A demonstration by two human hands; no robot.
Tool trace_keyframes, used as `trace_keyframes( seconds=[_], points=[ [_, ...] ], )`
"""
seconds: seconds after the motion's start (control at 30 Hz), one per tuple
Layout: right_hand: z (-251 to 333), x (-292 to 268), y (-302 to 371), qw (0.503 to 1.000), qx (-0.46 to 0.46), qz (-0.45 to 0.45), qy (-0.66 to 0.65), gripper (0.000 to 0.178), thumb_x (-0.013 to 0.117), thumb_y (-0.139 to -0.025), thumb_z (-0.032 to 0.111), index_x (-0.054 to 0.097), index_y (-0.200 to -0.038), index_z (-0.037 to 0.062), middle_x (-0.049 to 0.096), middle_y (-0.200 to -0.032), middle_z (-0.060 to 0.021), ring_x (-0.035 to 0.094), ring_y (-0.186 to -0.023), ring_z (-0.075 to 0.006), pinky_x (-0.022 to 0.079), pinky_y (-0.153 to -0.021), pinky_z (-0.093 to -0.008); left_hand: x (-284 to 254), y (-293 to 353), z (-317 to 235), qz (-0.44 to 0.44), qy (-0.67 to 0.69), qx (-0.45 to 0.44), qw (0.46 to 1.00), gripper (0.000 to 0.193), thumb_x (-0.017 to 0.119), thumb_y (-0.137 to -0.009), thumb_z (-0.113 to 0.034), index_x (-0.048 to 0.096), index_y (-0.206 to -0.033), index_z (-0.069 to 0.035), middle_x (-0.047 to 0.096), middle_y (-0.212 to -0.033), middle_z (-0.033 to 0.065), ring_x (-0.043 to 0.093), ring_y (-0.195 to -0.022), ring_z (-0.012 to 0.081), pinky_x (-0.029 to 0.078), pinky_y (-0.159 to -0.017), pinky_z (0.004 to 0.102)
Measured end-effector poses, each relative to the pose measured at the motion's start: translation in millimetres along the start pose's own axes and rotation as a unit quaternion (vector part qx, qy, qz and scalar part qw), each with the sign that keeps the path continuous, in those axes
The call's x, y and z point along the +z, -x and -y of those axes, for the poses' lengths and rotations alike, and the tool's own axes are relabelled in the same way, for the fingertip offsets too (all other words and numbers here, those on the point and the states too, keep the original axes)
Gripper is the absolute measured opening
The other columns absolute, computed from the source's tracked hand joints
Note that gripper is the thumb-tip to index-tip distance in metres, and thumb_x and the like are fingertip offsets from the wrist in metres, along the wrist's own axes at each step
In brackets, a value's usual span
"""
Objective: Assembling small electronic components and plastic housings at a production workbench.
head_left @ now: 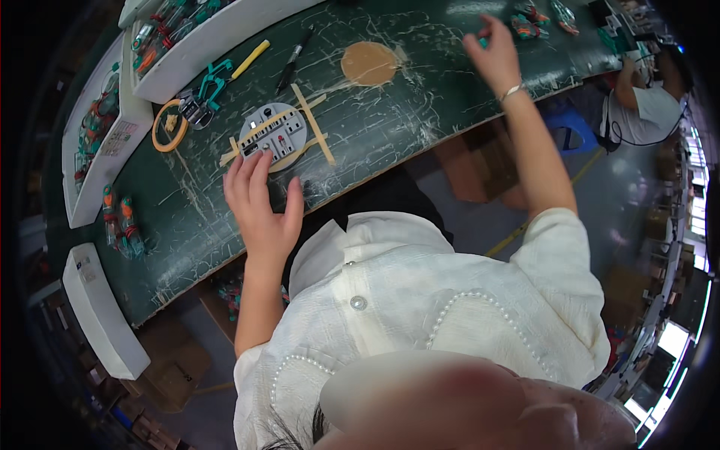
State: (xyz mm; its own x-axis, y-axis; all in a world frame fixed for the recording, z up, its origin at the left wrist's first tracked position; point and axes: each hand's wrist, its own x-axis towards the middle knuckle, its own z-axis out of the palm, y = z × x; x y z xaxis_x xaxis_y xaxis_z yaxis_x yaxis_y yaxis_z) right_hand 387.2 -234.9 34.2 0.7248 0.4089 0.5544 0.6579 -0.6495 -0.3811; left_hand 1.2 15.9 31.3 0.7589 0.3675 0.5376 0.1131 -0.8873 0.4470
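While our left hand (259, 202) lies flat by the round jig (274, 135), our right hand (493, 54) stretches far along the bench (420, 97).

We keep the left fingers spread and relaxed, grasping nothing, fingertips just touching the jig's near edge. Tan tape strips (315, 124) cross under the jig. Just left of the jig sit green-handled pliers (206, 90) and an orange ring (169, 125); beyond it lie a yellow pen (250, 58) and a black pen (295, 59). Right of the jig is a round tan patch (369, 63). Well to the jig's right, our right fingers are curled near small green-and-red parts (529, 22); whether they pinch anything we cannot tell. White trays (202, 45) line the bench left of the jig.
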Motion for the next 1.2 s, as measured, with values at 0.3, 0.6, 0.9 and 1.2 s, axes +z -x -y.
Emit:
trace_keyframes(
  seconds=[0.3,0.6,0.9,1.2],
  points=[
    [-227,-19,-95,0.957,0.139,-0.091,0.238,0.041,0.069,-0.085,0.029,0.067,-0.119,0.0073,0.058,-0.124,-0.0259,0.059,-0.112,-0.0424,0.049,-0.1,-0.0453,22,7,1,-0.029,-0.068,-0.017,0.997,0.042,0.071,-0.084,-0.011,0.061,-0.124,-0.004,0.059,-0.13,0.0144,0.045,-0.13,0.0419,0.032,-0.109,0.0519],
    [-273,-2,-151,0.938,0.116,0.005,0.327,0.043,0.056,-0.091,0.043,0.066,-0.129,0.027,0.052,-0.146,-0.0068,0.055,-0.128,-0.0307,0.045,-0.105,-0.0463,24,9,0,0.004,-0.137,-0.026,0.99,0.038,0.071,-0.083,-0.013,0.063,-0.119,-0.006,0.058,-0.13,0.0142,0.045,-0.131,0.0419,0.029,-0.111,0.0588],
    [-295,4,-145,0.97,0.176,0.057,0.155,0.036,0.056,-0.09,0.033,0.072,-0.119,0.0221,0.068,-0.121,-0.0148,0.063,-0.115,-0.0346,0.048,-0.101,-0.0417,26,5,-5,0.008,-0.15,-0.028,0.988,0.036,0.072,-0.08,-0.012,0.064,-0.115,-0.007,0.058,-0.13,0.014,0.045,-0.13,0.0417,0.029,-0.111,0.0583],
    [-43,39,-16,0.986,0.023,-0.009,0.163,0.023,0.063,-0.087,0.026,0.074,-0.104,0.0144,0.064,-0.121,-0.0148,0.054,-0.122,-0.0334,0.039,-0.107,-0.0476,26,6,-7,-0.01,-0.158,-0.013,0.987,0.034,0.072,-0.082,-0.017,0.065,-0.114,-0.007,0.059,-0.127,0.0127,0.047,-0.128,0.0401,0.03,-0.11,0.0571]
  ],
)
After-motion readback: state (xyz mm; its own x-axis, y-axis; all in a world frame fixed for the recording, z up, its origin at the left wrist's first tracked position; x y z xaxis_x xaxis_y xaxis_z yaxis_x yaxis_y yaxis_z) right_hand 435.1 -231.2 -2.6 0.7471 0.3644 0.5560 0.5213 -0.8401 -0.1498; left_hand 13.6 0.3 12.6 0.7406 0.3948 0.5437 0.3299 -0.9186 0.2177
